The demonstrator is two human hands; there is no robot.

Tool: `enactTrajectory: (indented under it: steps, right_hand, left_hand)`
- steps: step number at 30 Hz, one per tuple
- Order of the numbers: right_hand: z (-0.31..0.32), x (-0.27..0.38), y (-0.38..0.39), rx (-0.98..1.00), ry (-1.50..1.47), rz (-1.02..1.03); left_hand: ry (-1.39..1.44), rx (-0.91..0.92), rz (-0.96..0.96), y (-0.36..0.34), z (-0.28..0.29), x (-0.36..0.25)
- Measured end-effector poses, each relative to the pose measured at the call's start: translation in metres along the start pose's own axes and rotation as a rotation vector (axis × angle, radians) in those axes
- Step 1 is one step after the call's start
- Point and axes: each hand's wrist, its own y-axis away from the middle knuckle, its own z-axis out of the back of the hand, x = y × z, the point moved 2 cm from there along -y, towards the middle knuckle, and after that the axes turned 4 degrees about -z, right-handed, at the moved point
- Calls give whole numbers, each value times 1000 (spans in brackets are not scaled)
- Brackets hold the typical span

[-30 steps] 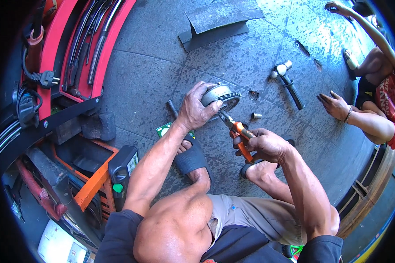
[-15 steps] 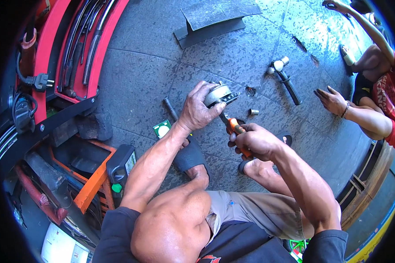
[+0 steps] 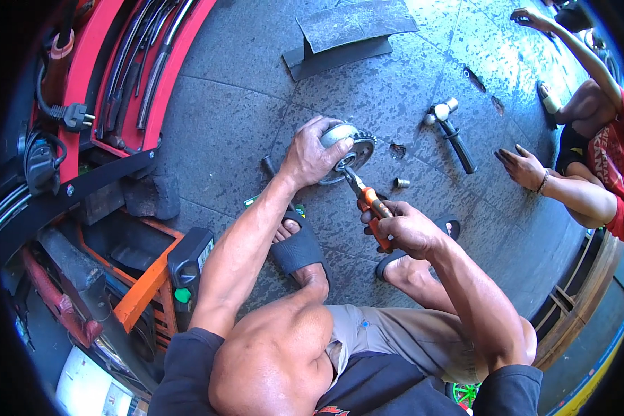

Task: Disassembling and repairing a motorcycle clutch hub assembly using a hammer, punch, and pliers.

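My left hand (image 3: 310,157) grips a round grey metal part with a toothed rim (image 3: 348,147), held on edge against the grey paved floor. My right hand (image 3: 403,227) is closed around the orange handles of a pair of pliers (image 3: 365,197). The plier jaws reach into the centre of the round part. Both of my feet in black sandals (image 3: 299,247) rest on the floor just below the hands.
A small metal sleeve (image 3: 401,183) lies right of the part, and a hammer (image 3: 452,132) lies farther right. A bent dark metal sheet (image 3: 350,31) sits at the top. Red machinery (image 3: 121,90) and an orange frame (image 3: 145,284) fill the left. Another person's hand (image 3: 523,166) rests at right.
My hands with the round part and pliers have stayed together; the view has shifted slightly. The other person's hand at right has moved a little.
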Motion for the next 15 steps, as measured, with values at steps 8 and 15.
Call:
enactTrajectory:
  steps: [8,15]
  right_hand:
    - [-5,10,9,-35,-30,-39]
    - [7,5,15,-143,378,18]
  left_hand:
    - [-10,8,26,1,1,2]
    - [42,2,110,-6,3,13]
